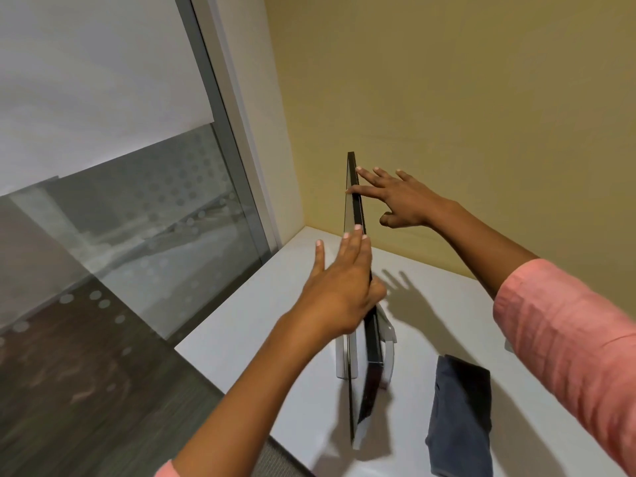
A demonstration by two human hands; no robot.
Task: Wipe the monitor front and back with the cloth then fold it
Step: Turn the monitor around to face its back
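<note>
The monitor (358, 208) stands upright on the white surface (430, 297), seen almost edge-on from above, its thin dark top edge running away from me toward the yellow wall (447, 98). My left hand (340, 287) lies against the monitor's near part, fingers (351, 246) straight and spread along its left face, thumb tucked at the top edge. My right hand (402, 201) reaches to the monitor's far part with its fingers straight and fanned; two fingertips (358, 169) touch the top edge and nothing is gripped. The dark grey cloth (461, 414) lies folded on the surface to the right of the monitor, near its white stand (387, 342) but apart from it. A glass partition (137, 218) lies left of the monitor.
</note>
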